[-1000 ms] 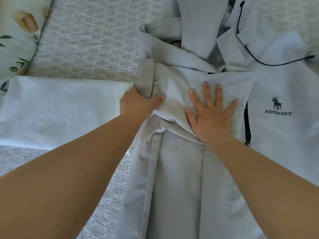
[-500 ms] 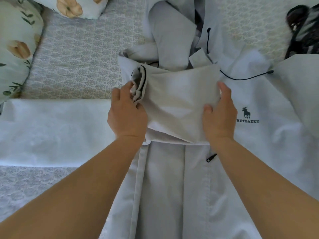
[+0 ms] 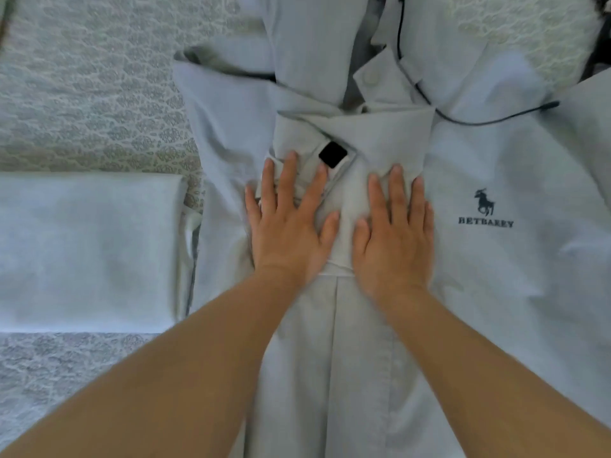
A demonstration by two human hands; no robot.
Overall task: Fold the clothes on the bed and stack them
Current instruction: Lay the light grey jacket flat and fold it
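A bed (image 3: 82, 94) with a grey lace-patterned cover carries pale grey clothes. Both hands lie flat, fingers spread, side by side on a folded bundle of pale grey fabric (image 3: 380, 140): the left hand (image 3: 289, 226) on its left part, the right hand (image 3: 395, 233) on its right. A small black square tag (image 3: 333, 155) sits on the bundle just beyond the left hand's fingertips. The bundle rests on a spread jacket (image 3: 529, 276) with a horse logo (image 3: 485, 203) to the bundle's right and a black drawcord (image 3: 479, 122) beyond. Left of the bundle lies a folded white garment (image 3: 86, 252).
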